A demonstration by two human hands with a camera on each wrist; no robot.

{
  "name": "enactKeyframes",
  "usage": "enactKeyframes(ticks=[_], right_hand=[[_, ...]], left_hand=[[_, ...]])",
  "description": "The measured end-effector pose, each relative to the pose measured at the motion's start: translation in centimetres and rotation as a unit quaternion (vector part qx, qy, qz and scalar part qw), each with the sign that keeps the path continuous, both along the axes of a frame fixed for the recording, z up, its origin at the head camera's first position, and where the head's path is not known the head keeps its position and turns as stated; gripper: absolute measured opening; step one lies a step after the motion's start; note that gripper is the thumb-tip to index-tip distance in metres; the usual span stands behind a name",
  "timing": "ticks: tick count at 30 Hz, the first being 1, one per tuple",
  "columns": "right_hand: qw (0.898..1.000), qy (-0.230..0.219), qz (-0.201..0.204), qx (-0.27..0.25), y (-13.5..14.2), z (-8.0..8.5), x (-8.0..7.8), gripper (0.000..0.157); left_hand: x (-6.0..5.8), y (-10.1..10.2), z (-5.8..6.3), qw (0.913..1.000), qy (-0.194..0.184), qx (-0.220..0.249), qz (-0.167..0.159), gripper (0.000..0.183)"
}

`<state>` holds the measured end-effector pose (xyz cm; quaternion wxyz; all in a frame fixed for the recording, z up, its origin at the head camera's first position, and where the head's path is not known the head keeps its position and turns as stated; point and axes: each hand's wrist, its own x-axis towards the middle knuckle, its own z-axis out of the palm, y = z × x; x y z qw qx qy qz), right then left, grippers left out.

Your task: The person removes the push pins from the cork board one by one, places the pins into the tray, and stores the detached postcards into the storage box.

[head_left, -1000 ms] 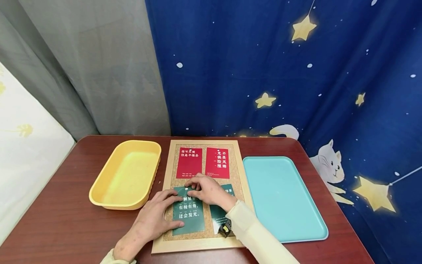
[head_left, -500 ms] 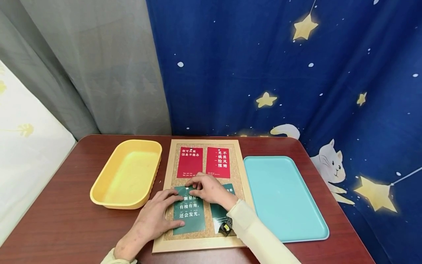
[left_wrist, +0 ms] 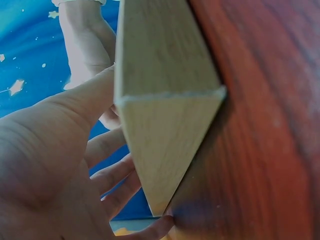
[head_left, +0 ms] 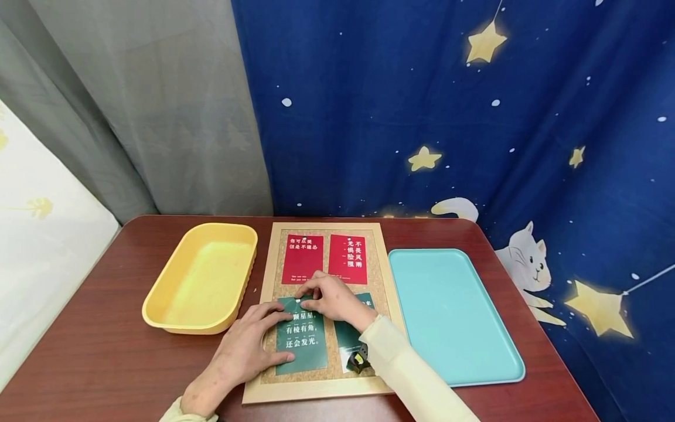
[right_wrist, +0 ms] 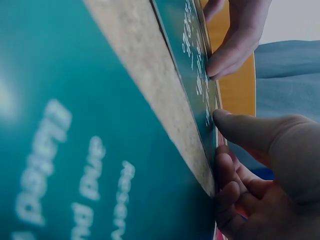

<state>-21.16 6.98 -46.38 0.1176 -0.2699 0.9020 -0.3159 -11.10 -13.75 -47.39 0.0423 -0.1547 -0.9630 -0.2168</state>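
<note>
A green card [head_left: 303, 343] with white characters lies on the framed cork board [head_left: 333, 351], at the lower left. My left hand [head_left: 245, 349] lies across the board's left edge with fingers spread, thumb and fingertips pressing on this card. At the card's top, my right hand [head_left: 332, 300] pinches a small white pushpin [head_left: 297, 300] between thumb and forefinger, its other fingers curled. In the right wrist view the pin is hidden behind the thumb [right_wrist: 240, 127]. A second green card [head_left: 348, 337] lies beneath my right wrist, partly covered by it.
Two red cards [head_left: 304, 259] with white pins fill the board's upper half. A yellow tub [head_left: 203, 281] stands left of the board, a light blue tray [head_left: 456, 316] right of it. The dark red table [head_left: 100, 328] ends at a starry blue curtain [head_left: 369, 105].
Both hands keep their places on the green card. The right thumb and fingers shift only slightly at the pin.
</note>
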Motion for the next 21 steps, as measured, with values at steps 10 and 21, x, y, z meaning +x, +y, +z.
enactKeyframes(ticks=[10,21], right_hand=[[1.0,-0.02,-0.015,-0.007,-0.3,0.1,-0.7,0.013],[0.998,-0.043,-0.025,-0.034,-0.7,-0.3,-1.2,0.006]], left_hand=[[0.0,0.0,0.0,1.0,-0.001,0.007,-0.001,0.067],[0.0,-0.1,-0.1,1.0,-0.007,0.005,0.0,0.067]])
